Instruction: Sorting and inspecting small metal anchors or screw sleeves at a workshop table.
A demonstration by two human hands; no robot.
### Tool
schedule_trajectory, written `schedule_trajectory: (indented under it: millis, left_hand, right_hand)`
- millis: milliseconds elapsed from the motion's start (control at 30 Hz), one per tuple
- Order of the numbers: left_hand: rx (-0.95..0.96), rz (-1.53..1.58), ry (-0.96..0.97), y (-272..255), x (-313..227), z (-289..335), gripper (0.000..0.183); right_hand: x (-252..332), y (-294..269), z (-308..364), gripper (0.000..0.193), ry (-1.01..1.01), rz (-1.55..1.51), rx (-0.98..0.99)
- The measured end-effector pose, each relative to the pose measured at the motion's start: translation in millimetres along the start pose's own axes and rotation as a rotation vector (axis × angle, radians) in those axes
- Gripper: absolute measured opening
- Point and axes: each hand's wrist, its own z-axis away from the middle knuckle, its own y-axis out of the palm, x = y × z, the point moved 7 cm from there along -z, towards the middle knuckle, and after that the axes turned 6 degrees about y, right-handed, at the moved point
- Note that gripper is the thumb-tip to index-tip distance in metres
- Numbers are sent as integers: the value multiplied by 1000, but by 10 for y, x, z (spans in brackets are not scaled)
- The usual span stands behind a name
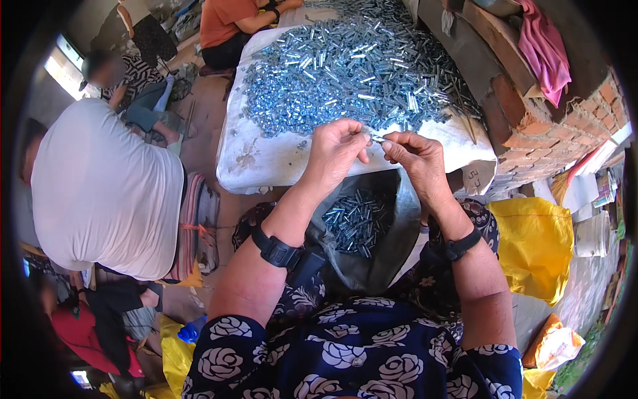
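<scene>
A small metal piece (377,138) lies nearly crosswise between the hands, its right end dipping slightly. The right hand's (420,163) grip pinches that end; the left hand's (337,147) grip is narrow at the other, its hold unclear. Below, an open dark bag (406,207) contains metal pieces (357,221).

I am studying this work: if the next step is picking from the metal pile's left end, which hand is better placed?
Probably the left hand: it is nearer that end of the metal pile, while the right hand is farther right. Both handle small metal parts.
</scene>
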Motion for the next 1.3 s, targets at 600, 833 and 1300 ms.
schedule_trajectory:
  millis: [600,833,1300]
  left_hand:
    - [15,94,-30,64,9,-13,15]
    - [29,207,-29,17,71,-12,17]
    - [276,417,-67,257,117,108,19]
  right_hand:
    - [1,-58,-8,18,-20,-120,-51]
    - [-14,5,-40,19,27,-174,-12]
    - [-138,6,56,12,85,-437,174]
